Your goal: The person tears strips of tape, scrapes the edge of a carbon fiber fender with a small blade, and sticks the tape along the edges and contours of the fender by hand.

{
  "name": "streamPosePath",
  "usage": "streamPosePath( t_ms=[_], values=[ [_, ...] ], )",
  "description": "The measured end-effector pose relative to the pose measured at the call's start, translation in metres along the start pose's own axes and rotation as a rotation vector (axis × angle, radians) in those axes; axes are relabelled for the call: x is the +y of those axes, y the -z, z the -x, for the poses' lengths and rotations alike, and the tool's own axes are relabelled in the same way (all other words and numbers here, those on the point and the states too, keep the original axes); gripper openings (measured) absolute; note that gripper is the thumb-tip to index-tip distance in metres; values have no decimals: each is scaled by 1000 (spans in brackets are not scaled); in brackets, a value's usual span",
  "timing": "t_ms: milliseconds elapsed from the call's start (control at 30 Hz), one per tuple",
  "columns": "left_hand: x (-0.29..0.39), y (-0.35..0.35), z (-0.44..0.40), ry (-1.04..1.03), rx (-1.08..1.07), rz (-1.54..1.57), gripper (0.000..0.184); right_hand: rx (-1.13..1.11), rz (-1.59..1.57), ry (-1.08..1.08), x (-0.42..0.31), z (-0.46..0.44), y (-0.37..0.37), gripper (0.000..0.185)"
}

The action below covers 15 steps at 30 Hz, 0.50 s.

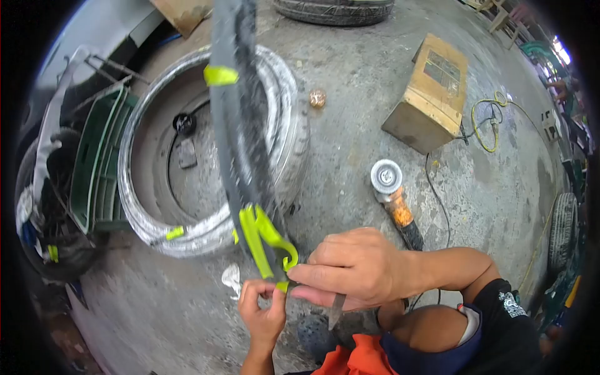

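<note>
A long black rubber strip or tube (240, 144) runs down the middle of the view, with bright yellow-green tape (253, 244) along its lower end and another yellow-green band (220, 75) higher up. At its lower end my left hand (262, 309) pinches the strip beside a small piece of the tape. My right hand (353, 269) is closed just to the right, fingertips at the curled end of the tape. A pointed metal blade (337, 310) sticks out below my right hand's fingers; its other end is hidden.
Behind the strip lies a large tire (290, 144) on the floor. An angle grinder (398, 206) with a cord is at the right, below a cardboard box (434, 94). A green crate (103, 162) stands left. A person's bent arm (456, 269) shows at lower right.
</note>
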<state>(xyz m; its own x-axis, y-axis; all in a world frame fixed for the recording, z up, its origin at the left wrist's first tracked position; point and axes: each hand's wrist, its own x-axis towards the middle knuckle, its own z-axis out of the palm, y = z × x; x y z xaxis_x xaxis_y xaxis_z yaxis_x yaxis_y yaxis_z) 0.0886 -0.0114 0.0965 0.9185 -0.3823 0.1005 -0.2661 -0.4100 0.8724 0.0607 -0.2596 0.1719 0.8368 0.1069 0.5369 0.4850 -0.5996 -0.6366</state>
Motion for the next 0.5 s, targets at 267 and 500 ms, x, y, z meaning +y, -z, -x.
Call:
streamPosePath(
  t_ms=[267, 500],
  values=[
    [-15, 8, 7, 65, -14, -150, 29, 105, -299, -506, 89, 33, 32, 27],
    [-5, 22, 20, 57, -350, -531, 19, 89, -752, -862, 148, 43, 31, 34]
  ],
)
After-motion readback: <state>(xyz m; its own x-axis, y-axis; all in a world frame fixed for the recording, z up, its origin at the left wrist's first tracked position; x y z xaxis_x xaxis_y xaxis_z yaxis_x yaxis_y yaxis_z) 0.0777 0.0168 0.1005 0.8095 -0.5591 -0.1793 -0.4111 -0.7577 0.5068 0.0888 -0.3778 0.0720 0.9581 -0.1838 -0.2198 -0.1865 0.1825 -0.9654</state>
